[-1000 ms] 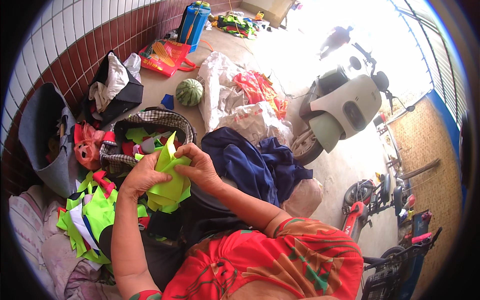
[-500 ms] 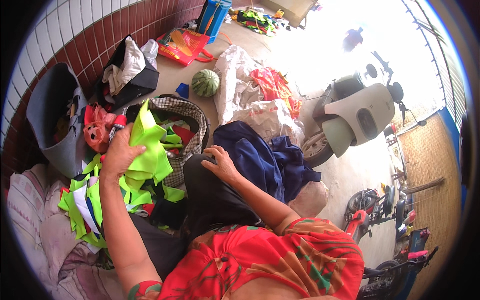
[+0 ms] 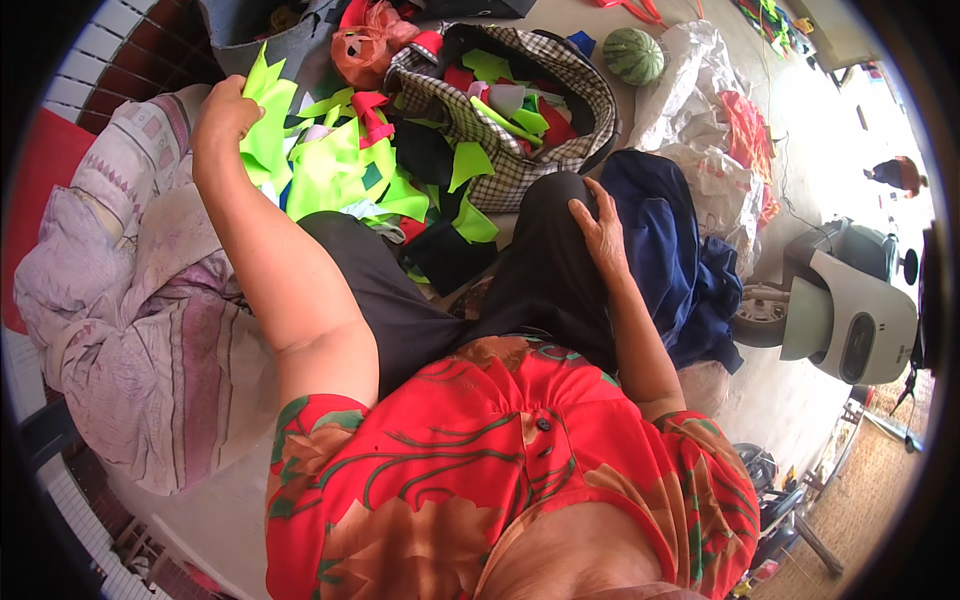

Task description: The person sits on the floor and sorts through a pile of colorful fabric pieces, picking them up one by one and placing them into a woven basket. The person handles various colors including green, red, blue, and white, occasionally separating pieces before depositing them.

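My left hand (image 3: 232, 108) grips a neon-green fabric scrap (image 3: 270, 140) at the left side of a heap of scraps. The heap (image 3: 345, 165) is mostly neon green, with red, white and dark pieces in it, and lies in front of my legs. Beyond my knees stands a checked bag (image 3: 520, 185), its mouth wide and several coloured scraps inside. My right hand (image 3: 602, 232) lies on my right knee, fingers stretched out and holding nothing. Beside that knee is a dark blue cloth (image 3: 665, 250).
Striped, crumpled bedding (image 3: 150, 340) spreads at my left. A grey-blue tub (image 3: 265, 35) and a reddish plastic bag (image 3: 368, 45) stand behind the heap. A watermelon (image 3: 632, 56) and white sacks (image 3: 690, 120) lie far right; a parked scooter (image 3: 850, 300) is right of them.
My left hand has carried the green scrap from beside the checked bag to the heap's left side. My right hand has settled onto the knee. The view has turned leftward and down.
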`<action>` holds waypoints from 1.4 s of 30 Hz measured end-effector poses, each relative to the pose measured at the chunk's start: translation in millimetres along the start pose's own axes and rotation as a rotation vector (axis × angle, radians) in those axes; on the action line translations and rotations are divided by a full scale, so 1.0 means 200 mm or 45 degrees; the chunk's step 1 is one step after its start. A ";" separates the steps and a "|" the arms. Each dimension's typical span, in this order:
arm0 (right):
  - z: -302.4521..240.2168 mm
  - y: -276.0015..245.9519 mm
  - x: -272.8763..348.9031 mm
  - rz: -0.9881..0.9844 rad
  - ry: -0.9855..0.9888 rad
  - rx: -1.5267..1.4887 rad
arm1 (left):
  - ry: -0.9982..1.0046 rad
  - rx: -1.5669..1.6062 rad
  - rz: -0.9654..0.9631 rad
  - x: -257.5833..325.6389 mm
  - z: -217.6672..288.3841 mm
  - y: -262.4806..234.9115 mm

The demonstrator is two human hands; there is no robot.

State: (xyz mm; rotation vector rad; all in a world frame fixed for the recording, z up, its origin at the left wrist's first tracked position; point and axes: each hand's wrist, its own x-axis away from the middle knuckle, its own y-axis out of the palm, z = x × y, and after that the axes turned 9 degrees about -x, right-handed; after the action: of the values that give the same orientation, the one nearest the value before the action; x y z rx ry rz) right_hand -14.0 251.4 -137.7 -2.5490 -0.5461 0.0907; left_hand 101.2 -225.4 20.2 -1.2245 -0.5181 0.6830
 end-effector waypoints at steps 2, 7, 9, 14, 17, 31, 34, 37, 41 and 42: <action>0.01 0.00 -0.01 -0.001 0.009 0.002 | -0.142 -0.163 0.070 0.00 -0.04 0.01; 0.02 0.01 -0.03 -0.031 0.045 0.002 | -0.067 -0.164 0.231 0.06 0.11 0.04; 0.01 0.02 -0.03 -0.040 0.065 0.023 | 0.007 -0.104 0.229 0.11 0.26 0.06; -0.03 -0.01 -0.10 -0.116 0.085 0.097 | 0.343 -0.060 0.089 0.20 0.56 0.13; -0.03 -0.01 -0.22 -0.171 -0.080 0.064 | 0.480 -0.059 0.102 0.24 0.62 0.16; 0.25 0.39 -1.08 -0.290 0.696 -0.637 | 0.612 -0.124 -0.091 0.32 0.73 0.19; 0.35 0.51 -1.18 -0.253 0.796 -0.433 | 0.736 -0.113 -0.102 0.36 0.76 0.21; 0.41 0.62 -1.24 -0.216 0.893 -0.300 | 0.769 -0.188 -0.122 0.38 0.81 0.27; 0.46 0.71 -1.31 -0.282 0.766 -0.193 | 0.808 -0.190 -0.141 0.42 0.84 0.28; 0.45 0.73 -1.31 -0.267 0.746 -0.174 | 0.807 -0.195 -0.173 0.42 0.84 0.28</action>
State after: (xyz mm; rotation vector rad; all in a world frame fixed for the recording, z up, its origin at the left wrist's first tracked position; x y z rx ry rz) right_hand -215.1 76.5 -301.1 -2.4572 -0.5870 -0.7645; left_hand 32.5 -42.8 11.0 -1.4500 -0.1203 0.1172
